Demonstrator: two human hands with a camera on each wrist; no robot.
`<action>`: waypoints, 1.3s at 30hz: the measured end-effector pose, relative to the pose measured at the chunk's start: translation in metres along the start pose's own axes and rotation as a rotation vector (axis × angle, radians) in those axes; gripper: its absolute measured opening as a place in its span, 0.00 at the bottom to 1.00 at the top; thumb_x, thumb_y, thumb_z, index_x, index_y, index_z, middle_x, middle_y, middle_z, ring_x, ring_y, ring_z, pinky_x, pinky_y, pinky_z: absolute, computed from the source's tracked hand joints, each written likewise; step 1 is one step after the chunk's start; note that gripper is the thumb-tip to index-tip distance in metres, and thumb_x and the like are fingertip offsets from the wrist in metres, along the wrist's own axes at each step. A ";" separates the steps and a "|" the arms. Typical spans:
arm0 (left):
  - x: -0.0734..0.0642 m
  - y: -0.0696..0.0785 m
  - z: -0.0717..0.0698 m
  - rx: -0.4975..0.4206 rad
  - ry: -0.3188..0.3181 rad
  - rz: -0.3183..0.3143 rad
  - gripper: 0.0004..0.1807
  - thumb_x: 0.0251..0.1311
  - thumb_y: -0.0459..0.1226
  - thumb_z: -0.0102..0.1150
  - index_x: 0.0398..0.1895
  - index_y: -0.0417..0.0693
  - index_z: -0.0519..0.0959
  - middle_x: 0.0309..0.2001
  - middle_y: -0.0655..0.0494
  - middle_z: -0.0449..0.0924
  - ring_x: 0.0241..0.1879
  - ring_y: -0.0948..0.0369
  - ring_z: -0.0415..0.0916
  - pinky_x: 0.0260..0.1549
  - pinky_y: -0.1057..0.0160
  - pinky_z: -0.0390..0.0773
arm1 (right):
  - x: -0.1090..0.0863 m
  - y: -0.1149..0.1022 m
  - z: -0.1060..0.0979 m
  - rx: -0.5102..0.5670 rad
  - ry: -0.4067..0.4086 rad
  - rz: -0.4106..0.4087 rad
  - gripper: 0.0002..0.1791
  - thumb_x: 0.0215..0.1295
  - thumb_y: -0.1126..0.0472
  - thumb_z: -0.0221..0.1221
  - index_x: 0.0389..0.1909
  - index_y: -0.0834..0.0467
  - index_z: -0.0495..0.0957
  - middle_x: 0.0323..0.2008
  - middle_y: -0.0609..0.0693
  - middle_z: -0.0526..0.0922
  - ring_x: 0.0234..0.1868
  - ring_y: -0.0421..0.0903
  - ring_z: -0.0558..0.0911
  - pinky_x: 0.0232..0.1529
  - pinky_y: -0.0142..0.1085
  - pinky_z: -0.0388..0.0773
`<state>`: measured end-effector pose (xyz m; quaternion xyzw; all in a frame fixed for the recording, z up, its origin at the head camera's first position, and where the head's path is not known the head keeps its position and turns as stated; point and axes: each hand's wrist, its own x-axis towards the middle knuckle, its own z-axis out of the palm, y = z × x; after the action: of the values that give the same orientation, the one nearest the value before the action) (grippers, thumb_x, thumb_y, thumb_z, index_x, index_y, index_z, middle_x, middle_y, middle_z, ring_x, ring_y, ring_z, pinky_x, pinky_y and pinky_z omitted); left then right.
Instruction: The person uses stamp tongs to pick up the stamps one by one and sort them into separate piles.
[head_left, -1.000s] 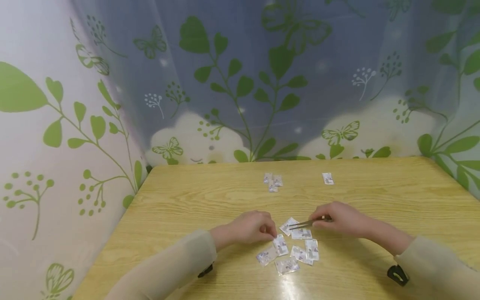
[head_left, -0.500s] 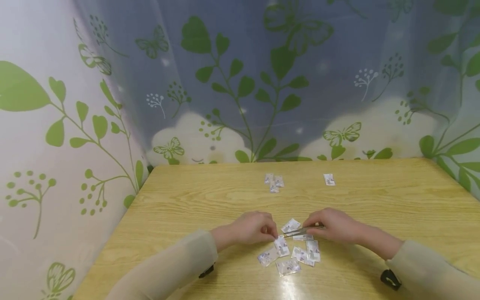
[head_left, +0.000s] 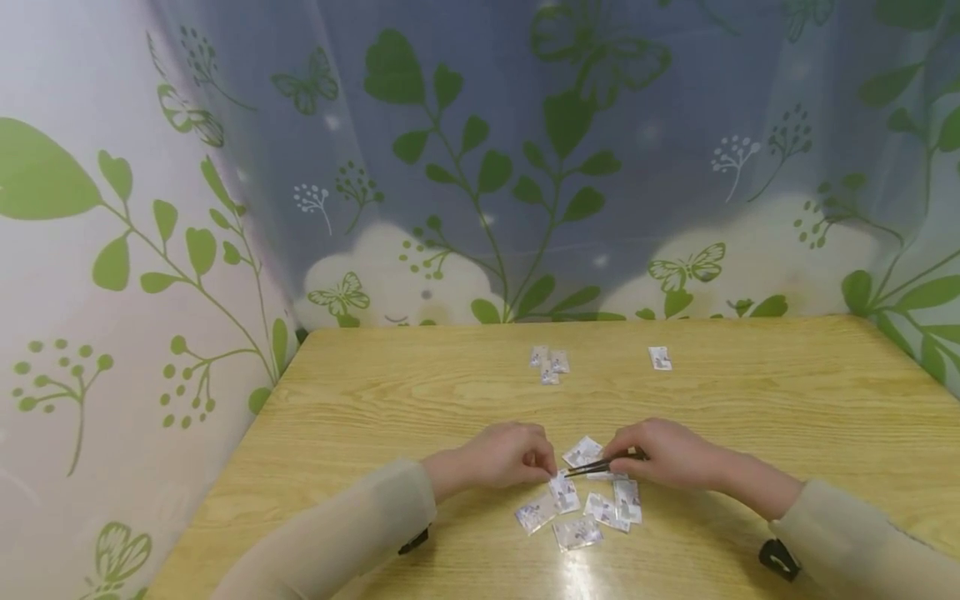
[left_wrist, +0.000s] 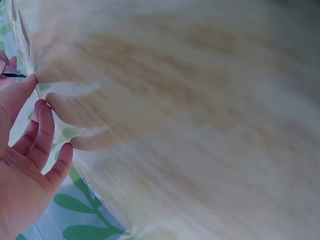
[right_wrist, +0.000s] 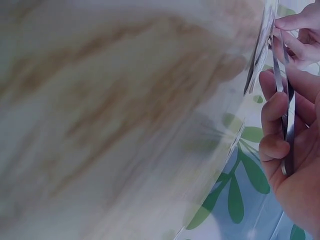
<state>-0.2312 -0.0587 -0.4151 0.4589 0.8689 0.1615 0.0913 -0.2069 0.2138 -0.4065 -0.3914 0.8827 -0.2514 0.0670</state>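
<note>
On the wooden table [head_left: 420,375] lies a loose group of small white printed cards with a shiny surface. My left hand [head_left: 506,452] has curled fingers, the thumb and forefinger meeting at the top corner of one card [head_left: 566,494]. Its other fingertips rest on the tabletop in the left wrist view. My right hand [head_left: 663,452] grips metal tweezers [right_wrist: 286,117] between thumb and fingers. The tweezer tips point left and lie over that same card, close to the left fingertips. Two cards, one [head_left: 582,451] plainly visible, lie partly under the tweezers and right hand.
Nearer me lie several cards, among them a left card [head_left: 537,512], a front card [head_left: 577,532] and a right card [head_left: 627,501]. Toward the back edge sit a cluster of three cards [head_left: 550,375] and a single card [head_left: 660,358]. A leaf-patterned curtain [head_left: 480,208] hangs behind.
My right hand has moved left and slightly toward me, bringing the tweezer tips from the upper cards to the card at my left fingertips. The left hand has stayed in place.
</note>
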 end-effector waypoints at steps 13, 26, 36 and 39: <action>0.000 0.003 -0.001 -0.001 -0.006 -0.009 0.01 0.61 0.40 0.65 0.32 0.57 0.84 0.31 0.71 0.73 0.30 0.73 0.69 0.31 0.76 0.69 | 0.000 -0.003 0.003 -0.023 0.020 -0.048 0.06 0.66 0.60 0.61 0.38 0.52 0.86 0.33 0.36 0.82 0.32 0.31 0.77 0.30 0.32 0.75; -0.002 -0.004 -0.008 -0.102 -0.068 -0.004 0.05 0.61 0.38 0.64 0.39 0.54 0.85 0.37 0.69 0.77 0.35 0.74 0.73 0.38 0.75 0.72 | -0.010 -0.005 -0.006 -0.007 0.067 -0.008 0.07 0.65 0.64 0.61 0.40 0.59 0.86 0.33 0.41 0.84 0.30 0.32 0.76 0.29 0.32 0.74; 0.007 -0.010 -0.012 -0.160 -0.055 -0.033 0.07 0.59 0.37 0.65 0.41 0.54 0.84 0.38 0.68 0.79 0.37 0.73 0.73 0.40 0.74 0.73 | -0.024 -0.008 -0.026 0.071 0.101 0.074 0.11 0.68 0.61 0.58 0.44 0.62 0.84 0.36 0.48 0.85 0.25 0.33 0.74 0.24 0.32 0.72; 0.016 -0.011 -0.013 -0.172 -0.058 -0.020 0.08 0.59 0.36 0.65 0.42 0.52 0.84 0.39 0.67 0.80 0.37 0.72 0.74 0.40 0.74 0.73 | -0.028 -0.006 -0.032 0.088 0.135 0.103 0.11 0.68 0.62 0.58 0.44 0.63 0.84 0.32 0.47 0.84 0.23 0.36 0.74 0.21 0.32 0.70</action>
<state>-0.2525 -0.0543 -0.4074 0.4452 0.8534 0.2213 0.1570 -0.1935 0.2431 -0.3780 -0.3243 0.8923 -0.3119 0.0374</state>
